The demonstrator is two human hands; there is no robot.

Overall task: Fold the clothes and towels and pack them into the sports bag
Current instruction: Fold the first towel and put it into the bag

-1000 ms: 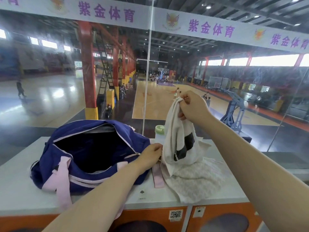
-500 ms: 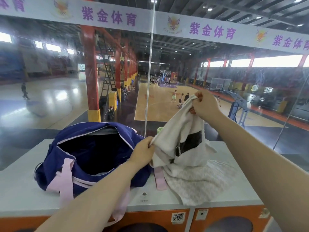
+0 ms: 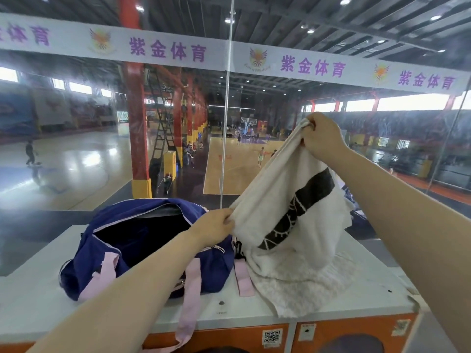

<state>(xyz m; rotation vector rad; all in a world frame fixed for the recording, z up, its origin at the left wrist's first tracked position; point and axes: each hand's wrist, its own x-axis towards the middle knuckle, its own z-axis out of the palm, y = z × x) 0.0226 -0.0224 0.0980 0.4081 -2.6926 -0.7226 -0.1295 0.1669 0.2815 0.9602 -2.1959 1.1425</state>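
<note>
1. Right hand [image 3: 322, 138] pinching white garment [image 3: 293, 212] high at 1 o'clock; left hand [image 3: 212, 226] clamped on its 9 o'clock edge.
2. Draw taut, level corners, fold beside open sports bag [image 3: 142, 240].

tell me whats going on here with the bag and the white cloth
A person is holding up a white towel with a black stripe over a white counter. The right hand grips its top corner high up, and the left hand pinches another edge lower down. Its bottom drapes onto a second pale cloth lying on the counter. Beside it a navy sports bag with pink straps sits unzipped. The towel is not yet folded.
</note>
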